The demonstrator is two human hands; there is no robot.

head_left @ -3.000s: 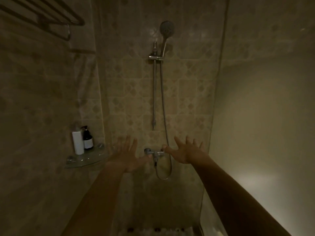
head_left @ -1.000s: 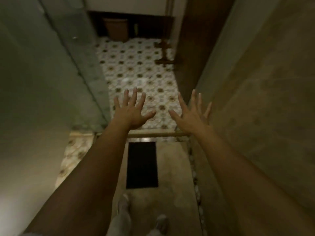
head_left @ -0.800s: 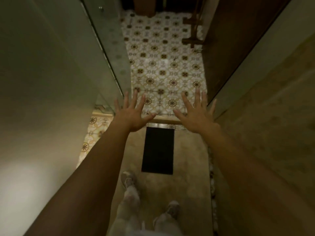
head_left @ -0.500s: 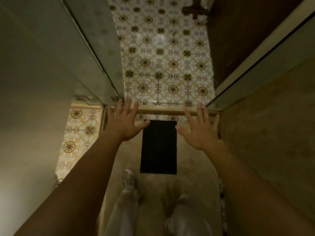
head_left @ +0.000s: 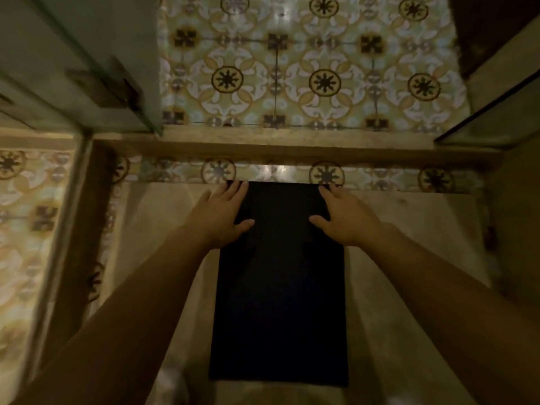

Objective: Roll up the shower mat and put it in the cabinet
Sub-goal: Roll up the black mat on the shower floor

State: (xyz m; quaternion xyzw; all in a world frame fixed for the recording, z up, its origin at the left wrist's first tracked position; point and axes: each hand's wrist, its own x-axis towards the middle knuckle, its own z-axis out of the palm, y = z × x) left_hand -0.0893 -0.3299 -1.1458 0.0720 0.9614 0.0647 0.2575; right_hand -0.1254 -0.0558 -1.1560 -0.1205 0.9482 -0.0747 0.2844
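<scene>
The shower mat [head_left: 280,282] is a black rectangle lying flat on the beige shower floor, its far short edge against the patterned tile strip by the threshold. My left hand [head_left: 219,215] rests at the mat's far left corner, thumb on the mat and fingers stretched toward the far edge. At the far right corner my right hand [head_left: 344,215] lies the same way, mirrored. Both hands are spread and touch the mat; no part of it is lifted or rolled. No cabinet is in view.
A raised wooden-coloured threshold [head_left: 292,144] crosses just beyond the mat. Past it lies patterned floor tile [head_left: 306,68]. A glass shower door [head_left: 87,71] with a hinge stands at the upper left, a glass panel [head_left: 491,121] at the right. Walls close in on both sides.
My view turned from the shower wall down to the floor and dropped close to the mat. Both hands went from hovering above it to touching its far corners.
</scene>
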